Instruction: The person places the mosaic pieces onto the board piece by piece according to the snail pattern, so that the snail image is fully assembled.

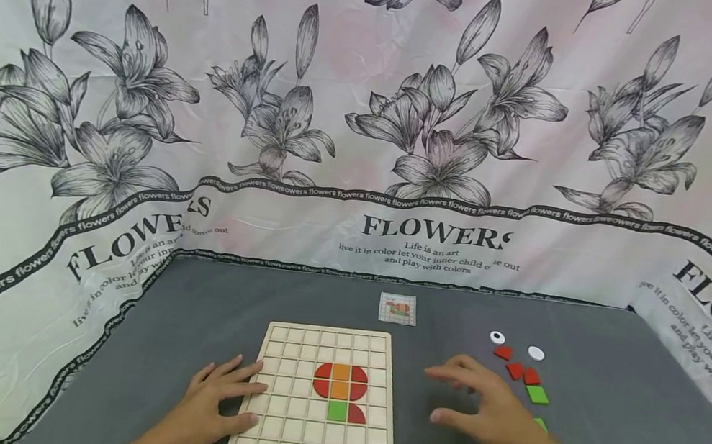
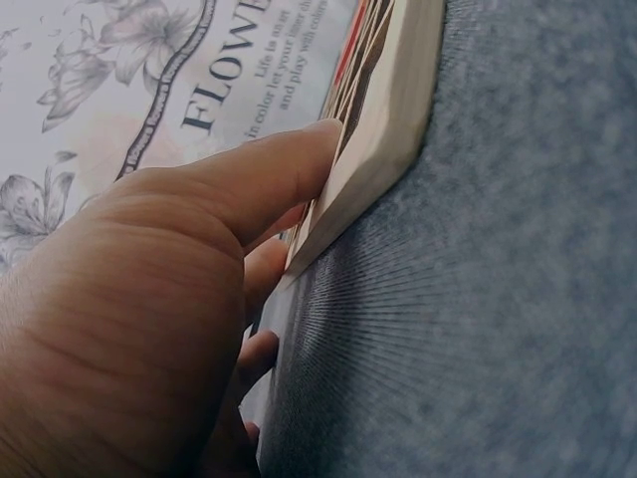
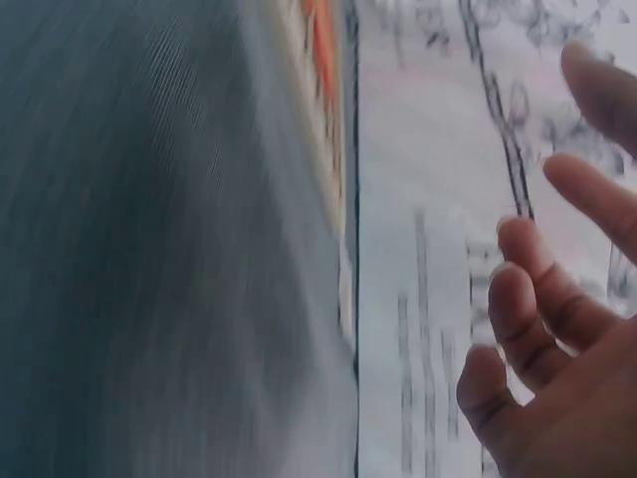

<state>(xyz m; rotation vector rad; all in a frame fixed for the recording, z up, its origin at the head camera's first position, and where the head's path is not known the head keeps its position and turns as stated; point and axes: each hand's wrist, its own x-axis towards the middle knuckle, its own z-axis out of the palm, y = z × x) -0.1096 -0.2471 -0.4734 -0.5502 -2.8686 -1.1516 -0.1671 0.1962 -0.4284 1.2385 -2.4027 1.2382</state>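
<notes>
A light wooden grid board (image 1: pixel 330 329) lies on the grey table. My left hand (image 1: pixel 203 405) rests along its left edge, fingers spread; in the left wrist view the thumb touches the board's side (image 2: pixel 383 129). Red rounded pieces (image 1: pixel 321 388) flank orange squares (image 1: pixel 340 381) in the grid. Below them sit a green square (image 1: pixel 337 411) and a red quarter-circle (image 1: pixel 357 414). To the right of the board, my right hand (image 1: pixel 492 410) hovers with its fingers extended and thumb apart. Nothing shows between its fingers (image 3: pixel 587 194) in the right wrist view.
Beyond the right hand lie loose red pieces (image 1: pixel 514 370), a green square (image 1: pixel 537 394) and another green piece partly hidden by the wrist. Farther back are a white disc (image 1: pixel 535 353) and one with a black dot (image 1: pixel 497 337). A small pattern card (image 1: pixel 397 309) lies behind the board.
</notes>
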